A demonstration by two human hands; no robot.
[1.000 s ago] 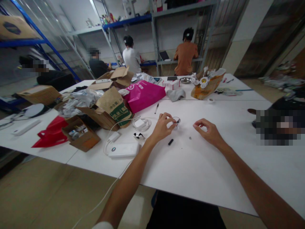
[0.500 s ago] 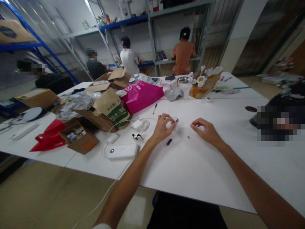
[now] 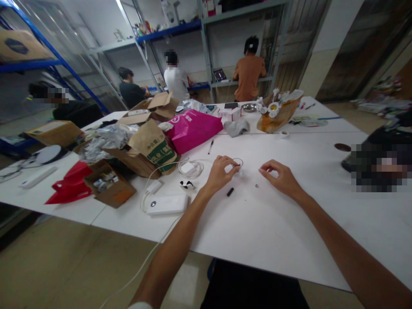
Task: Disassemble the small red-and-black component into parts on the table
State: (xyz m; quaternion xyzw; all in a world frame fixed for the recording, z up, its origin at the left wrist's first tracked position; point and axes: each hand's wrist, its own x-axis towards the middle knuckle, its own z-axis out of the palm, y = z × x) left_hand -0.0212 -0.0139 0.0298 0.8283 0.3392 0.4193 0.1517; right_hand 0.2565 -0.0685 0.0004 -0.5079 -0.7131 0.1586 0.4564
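Mid-frame, the left hand [image 3: 222, 171] pinches a loop [image 3: 242, 162], seemingly steadying it; the curled right hand [image 3: 280, 176], contents unclear, likely needs precision.

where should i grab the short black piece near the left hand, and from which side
Pinch the short black piece across its middle, probably from above and the right: it lies flat and slim, with the left forearm to its left.

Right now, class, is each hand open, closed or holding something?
Left hand: closed, apparently pinching a thin ring-shaped item.
Right hand: curled into a pinch; whether it holds anything cannot be told.
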